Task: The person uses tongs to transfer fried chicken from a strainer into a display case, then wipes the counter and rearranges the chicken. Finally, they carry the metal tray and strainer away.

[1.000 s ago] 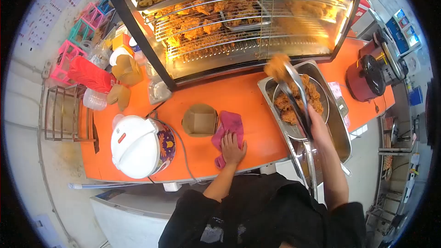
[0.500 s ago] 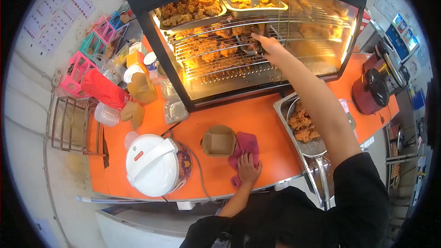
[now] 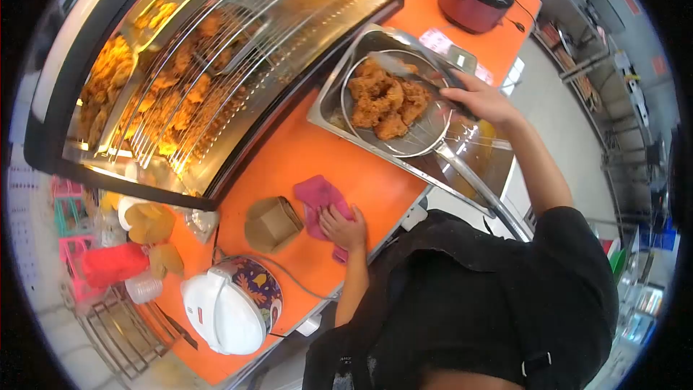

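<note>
In the head view, the only one I have, my right grip (image 3: 482,100) is closed around the handles of the tongs (image 3: 449,72), just above the strainer (image 3: 426,128). Their metal end is blurred over the fried chicken (image 3: 390,105), so I can't tell whether the tips touch or hold a piece. The chicken lies heaped in the strainer, which sits in the steel tray (image 3: 322,117), its long handle (image 3: 465,170) running out over the near rim.

The heap is my first worry: it bunches toward the strainer's far side, and a hard push from the tongs could roll a piece over the rim into the tray. A pinch on a thin edge of coating would, I judge, let crust break away. That long handle points back toward the person's black apron (image 3: 462,303); a bump from the body could swing or tip the strainer.

My left grip (image 3: 345,228) rests flat on the pink cloth (image 3: 317,193), fingers spread and not clenched. The open cardboard box (image 3: 273,224) stands just beside the cloth on the orange bench (image 3: 339,162). I'd guess it is light, so a sideways drag of the cloth could shove it toward the cable (image 3: 292,274).
</note>
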Action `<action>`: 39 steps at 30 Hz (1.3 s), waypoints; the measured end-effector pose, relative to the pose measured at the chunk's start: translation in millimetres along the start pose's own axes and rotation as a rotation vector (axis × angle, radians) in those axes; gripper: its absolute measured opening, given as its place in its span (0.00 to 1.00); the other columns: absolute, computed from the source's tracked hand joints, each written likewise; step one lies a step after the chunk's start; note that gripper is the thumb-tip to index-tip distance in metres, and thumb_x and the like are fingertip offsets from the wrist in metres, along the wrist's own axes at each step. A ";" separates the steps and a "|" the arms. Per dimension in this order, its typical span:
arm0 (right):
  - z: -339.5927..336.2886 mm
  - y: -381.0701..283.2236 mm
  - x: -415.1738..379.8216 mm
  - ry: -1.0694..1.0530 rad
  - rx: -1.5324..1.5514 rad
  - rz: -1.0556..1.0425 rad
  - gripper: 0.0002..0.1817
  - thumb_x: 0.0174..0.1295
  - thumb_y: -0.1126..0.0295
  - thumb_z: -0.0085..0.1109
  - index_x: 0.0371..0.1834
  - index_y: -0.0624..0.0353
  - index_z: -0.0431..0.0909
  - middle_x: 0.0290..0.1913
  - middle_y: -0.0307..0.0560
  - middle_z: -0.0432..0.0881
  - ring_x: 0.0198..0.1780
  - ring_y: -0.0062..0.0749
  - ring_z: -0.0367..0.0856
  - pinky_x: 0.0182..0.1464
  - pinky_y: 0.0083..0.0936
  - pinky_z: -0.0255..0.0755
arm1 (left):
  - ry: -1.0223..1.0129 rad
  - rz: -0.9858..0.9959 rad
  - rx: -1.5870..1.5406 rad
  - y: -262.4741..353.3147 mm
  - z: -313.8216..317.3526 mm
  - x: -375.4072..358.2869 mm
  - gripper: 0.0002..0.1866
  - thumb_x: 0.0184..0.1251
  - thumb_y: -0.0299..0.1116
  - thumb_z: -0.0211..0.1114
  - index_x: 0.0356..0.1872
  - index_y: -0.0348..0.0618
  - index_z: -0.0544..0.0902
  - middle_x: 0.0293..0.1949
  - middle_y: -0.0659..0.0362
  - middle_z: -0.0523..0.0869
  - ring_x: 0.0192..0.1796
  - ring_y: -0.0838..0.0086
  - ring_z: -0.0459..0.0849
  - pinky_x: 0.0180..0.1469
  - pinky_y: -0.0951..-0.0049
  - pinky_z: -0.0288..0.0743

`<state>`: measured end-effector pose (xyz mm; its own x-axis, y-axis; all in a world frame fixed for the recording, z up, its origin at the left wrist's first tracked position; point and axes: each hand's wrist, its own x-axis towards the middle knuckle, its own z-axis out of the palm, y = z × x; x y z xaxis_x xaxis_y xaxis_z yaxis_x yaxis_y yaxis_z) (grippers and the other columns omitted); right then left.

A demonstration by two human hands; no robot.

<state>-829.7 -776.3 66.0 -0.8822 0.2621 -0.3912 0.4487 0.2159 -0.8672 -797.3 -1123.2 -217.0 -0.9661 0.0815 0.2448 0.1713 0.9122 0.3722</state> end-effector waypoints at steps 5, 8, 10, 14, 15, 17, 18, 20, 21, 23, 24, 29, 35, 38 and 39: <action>-61.6 79.0 -26.3 0.114 -0.566 0.058 0.18 0.62 0.65 0.61 0.50 0.61 0.71 0.35 0.46 0.80 0.31 0.25 0.81 0.31 0.25 0.73 | 0.086 0.078 0.011 1.5 -1.9 1.4 0.28 0.58 0.45 0.66 0.53 0.33 0.75 0.58 0.40 0.76 0.64 0.48 0.72 0.65 0.49 0.64; -60.4 85.1 -29.7 0.074 -0.367 0.151 0.20 0.57 0.69 0.64 0.49 0.63 0.70 0.36 0.49 0.80 0.31 0.27 0.81 0.33 0.26 0.74 | 0.092 0.086 0.025 3.5 -2.4 0.1 0.27 0.59 0.44 0.65 0.52 0.33 0.74 0.58 0.40 0.76 0.63 0.47 0.72 0.65 0.48 0.65; -54.4 77.4 -30.0 0.056 -0.177 0.237 0.23 0.51 0.72 0.68 0.47 0.65 0.69 0.34 0.50 0.80 0.32 0.29 0.84 0.33 0.28 0.77 | 0.103 0.092 0.030 3.9 -0.9 -0.6 0.27 0.58 0.44 0.66 0.52 0.33 0.74 0.57 0.40 0.76 0.63 0.47 0.72 0.64 0.48 0.65; -60.0 83.9 -2.7 -0.033 -0.476 0.274 0.25 0.48 0.73 0.69 0.47 0.66 0.67 0.35 0.52 0.81 0.32 0.30 0.86 0.32 0.29 0.80 | 0.134 0.114 0.037 -2.4 6.4 -3.2 0.27 0.58 0.43 0.66 0.52 0.33 0.74 0.57 0.40 0.76 0.62 0.47 0.73 0.64 0.48 0.66; -58.2 84.8 11.6 -0.084 -0.579 0.309 0.25 0.48 0.74 0.68 0.47 0.67 0.67 0.37 0.56 0.82 0.33 0.34 0.87 0.33 0.32 0.80 | 0.134 0.111 0.040 -2.0 5.9 -3.4 0.27 0.58 0.43 0.66 0.52 0.33 0.74 0.57 0.40 0.76 0.62 0.47 0.73 0.64 0.48 0.66; -50.9 94.1 33.7 -0.140 -0.685 0.345 0.24 0.48 0.74 0.67 0.46 0.68 0.67 0.39 0.59 0.83 0.34 0.38 0.87 0.34 0.34 0.80 | 0.122 0.087 0.065 0.6 5.2 -3.6 0.27 0.58 0.43 0.66 0.52 0.33 0.74 0.57 0.40 0.76 0.62 0.47 0.73 0.64 0.48 0.66; -44.4 98.7 43.6 -0.109 -0.850 0.283 0.23 0.49 0.75 0.66 0.46 0.68 0.67 0.40 0.62 0.83 0.36 0.43 0.87 0.36 0.38 0.80 | 0.123 0.084 0.068 1.8 4.6 -3.0 0.27 0.58 0.43 0.66 0.52 0.33 0.74 0.57 0.40 0.76 0.62 0.47 0.73 0.64 0.48 0.66; -29.5 91.5 43.0 -0.004 -1.031 0.188 0.21 0.50 0.77 0.62 0.47 0.70 0.67 0.41 0.70 0.81 0.43 0.57 0.84 0.43 0.45 0.78 | 0.131 0.091 0.057 2.2 3.2 -2.8 0.28 0.57 0.44 0.68 0.51 0.32 0.75 0.56 0.39 0.77 0.61 0.45 0.74 0.63 0.47 0.67; -23.3 90.3 36.6 -0.010 -1.035 0.179 0.21 0.50 0.77 0.62 0.47 0.70 0.67 0.41 0.70 0.81 0.43 0.57 0.84 0.43 0.45 0.78 | 0.136 0.083 0.062 1.3 2.7 -2.7 0.28 0.57 0.44 0.68 0.51 0.32 0.75 0.56 0.39 0.77 0.61 0.45 0.74 0.63 0.47 0.67; -18.7 88.3 32.5 0.204 -1.003 0.152 0.21 0.50 0.79 0.61 0.47 0.70 0.65 0.41 0.71 0.81 0.46 0.60 0.83 0.46 0.46 0.78 | 0.141 0.092 0.037 2.6 2.2 -0.1 0.27 0.57 0.43 0.67 0.52 0.34 0.75 0.56 0.41 0.77 0.62 0.47 0.74 0.64 0.48 0.67; -22.2 90.5 32.5 0.171 -1.024 0.142 0.22 0.50 0.80 0.60 0.48 0.69 0.64 0.42 0.70 0.81 0.47 0.62 0.82 0.47 0.47 0.77 | 0.138 0.083 0.040 3.7 1.7 -0.9 0.27 0.57 0.43 0.67 0.52 0.34 0.75 0.56 0.41 0.77 0.62 0.47 0.74 0.64 0.48 0.67; -46.1 95.9 26.8 0.062 -1.184 0.121 0.20 0.53 0.78 0.60 0.48 0.68 0.66 0.43 0.68 0.81 0.48 0.58 0.83 0.46 0.45 0.78 | 0.128 0.069 0.038 7.6 -2.8 0.1 0.27 0.57 0.43 0.67 0.52 0.34 0.75 0.57 0.42 0.77 0.62 0.49 0.74 0.64 0.49 0.66; -45.7 89.2 33.3 -0.103 -1.259 0.136 0.27 0.51 0.82 0.60 0.55 0.69 0.63 0.44 0.67 0.80 0.48 0.58 0.82 0.46 0.44 0.78 | 0.137 0.087 0.057 7.8 -3.6 0.7 0.27 0.56 0.43 0.67 0.51 0.33 0.76 0.56 0.40 0.77 0.60 0.47 0.75 0.63 0.49 0.68; -45.8 94.0 46.7 -0.157 -1.252 0.145 0.29 0.51 0.81 0.61 0.57 0.70 0.61 0.45 0.67 0.80 0.49 0.58 0.81 0.47 0.44 0.77 | 0.119 0.073 0.052 5.3 0.1 -0.2 0.27 0.58 0.44 0.66 0.52 0.35 0.75 0.57 0.43 0.77 0.63 0.48 0.73 0.64 0.49 0.66; -46.9 98.7 47.9 -0.143 -1.248 0.130 0.29 0.51 0.81 0.60 0.58 0.70 0.61 0.45 0.67 0.80 0.50 0.59 0.81 0.46 0.44 0.77 | 0.117 0.068 0.053 4.9 0.5 -1.6 0.27 0.58 0.44 0.66 0.52 0.35 0.75 0.57 0.43 0.77 0.63 0.48 0.73 0.64 0.49 0.66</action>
<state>-820.9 -698.3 -23.8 -0.7943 0.2607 -0.5487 0.2933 0.9556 0.0295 -795.0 -1118.6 -216.0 -0.9228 0.0995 0.3721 0.2225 0.9263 0.3042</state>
